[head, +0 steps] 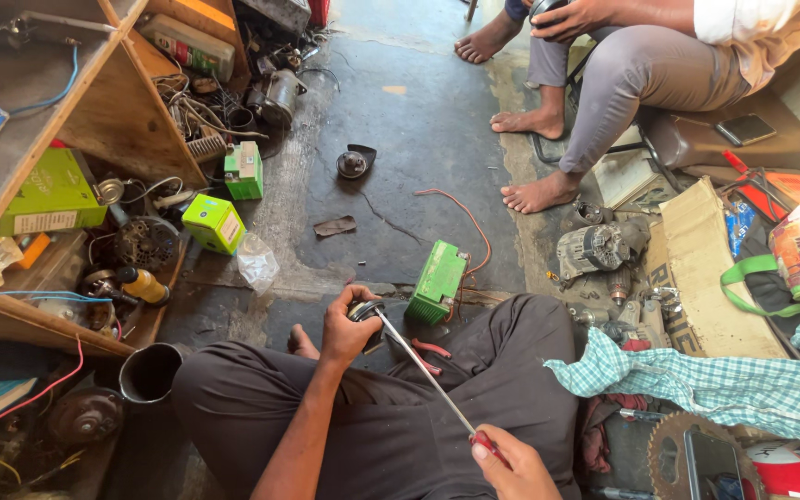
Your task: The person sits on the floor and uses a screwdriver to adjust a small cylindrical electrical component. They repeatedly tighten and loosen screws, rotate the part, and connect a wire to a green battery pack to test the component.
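Note:
My left hand (pixel 343 326) is closed around a small round black metal part (pixel 364 310), held above my left knee. My right hand (pixel 511 468) grips the red handle of a long screwdriver (pixel 423 366). Its thin shaft runs up and to the left, and the tip sits on the black part. I sit cross-legged in dark trousers on the grimy floor. A green box-shaped battery (pixel 438 281) with an orange wire stands just beyond my hands.
Wooden shelves (pixel 94 102) with green boxes and motor parts fill the left. Another person's bare feet (pixel 539 193) rest at upper right, near an alternator (pixel 597 248). A checked cloth (pixel 696 384), a sprocket (pixel 673 454), cardboard and bags lie to the right.

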